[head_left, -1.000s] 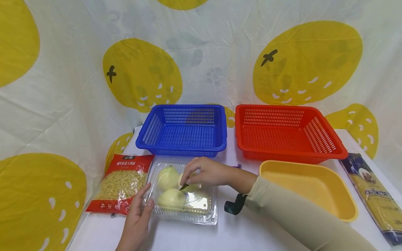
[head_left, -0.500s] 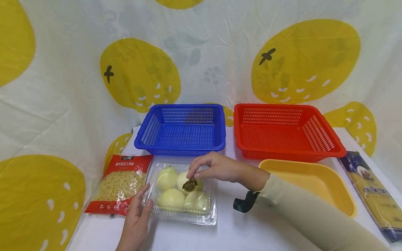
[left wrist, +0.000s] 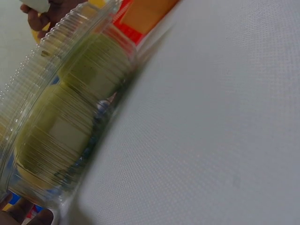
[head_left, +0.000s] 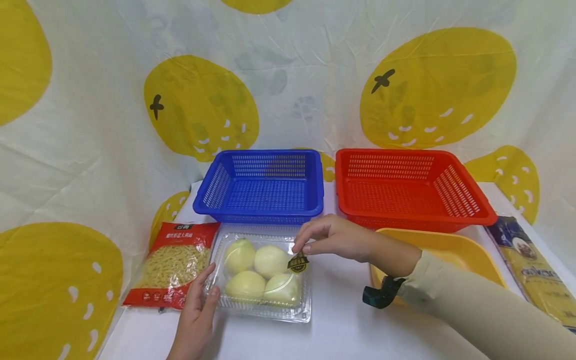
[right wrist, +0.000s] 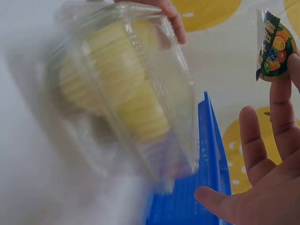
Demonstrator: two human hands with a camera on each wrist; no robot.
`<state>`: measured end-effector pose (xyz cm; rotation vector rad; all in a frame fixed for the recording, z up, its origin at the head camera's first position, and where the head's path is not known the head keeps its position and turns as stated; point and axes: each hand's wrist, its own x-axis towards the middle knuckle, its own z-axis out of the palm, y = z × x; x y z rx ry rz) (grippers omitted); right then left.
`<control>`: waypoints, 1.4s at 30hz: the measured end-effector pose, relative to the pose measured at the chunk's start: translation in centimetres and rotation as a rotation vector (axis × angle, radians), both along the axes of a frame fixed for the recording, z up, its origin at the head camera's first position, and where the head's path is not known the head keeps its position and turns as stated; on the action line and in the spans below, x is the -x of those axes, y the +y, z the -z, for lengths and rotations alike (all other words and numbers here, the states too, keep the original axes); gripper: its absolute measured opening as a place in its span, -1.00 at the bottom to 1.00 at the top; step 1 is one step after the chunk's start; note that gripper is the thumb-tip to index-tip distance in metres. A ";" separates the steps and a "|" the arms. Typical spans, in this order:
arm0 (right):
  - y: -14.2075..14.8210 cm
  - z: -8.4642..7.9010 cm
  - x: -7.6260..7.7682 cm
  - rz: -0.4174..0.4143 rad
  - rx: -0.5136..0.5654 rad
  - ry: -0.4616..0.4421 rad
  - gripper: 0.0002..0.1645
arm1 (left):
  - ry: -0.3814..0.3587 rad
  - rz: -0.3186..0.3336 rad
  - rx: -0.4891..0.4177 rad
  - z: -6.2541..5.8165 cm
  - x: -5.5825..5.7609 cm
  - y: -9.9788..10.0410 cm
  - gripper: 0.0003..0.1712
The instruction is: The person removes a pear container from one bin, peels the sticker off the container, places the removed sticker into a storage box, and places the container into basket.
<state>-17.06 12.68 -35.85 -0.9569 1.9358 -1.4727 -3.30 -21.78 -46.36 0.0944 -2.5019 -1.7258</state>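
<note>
The dark, printed label with fruit pictures is located right of centre in the head view, over the right edge of the clear, ribbed plastic container; the right wrist view shows the two apart. The right hand pinches the label between thumb and finger. The container, lower centre, encloses four pale yellow-green round fruits. The left hand, fingers and thumb extended, rests at its left edge. A red-and-clear pasta bag lies lower left. A blue perforated plastic basket stands behind the container, near a red perforated plastic basket.
</note>
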 end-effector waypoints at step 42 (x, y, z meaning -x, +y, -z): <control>20.7 1.1 -1.0 0.198 -0.354 0.042 -0.74 | -0.056 0.007 0.024 -0.4 0.1 -0.1 -0.38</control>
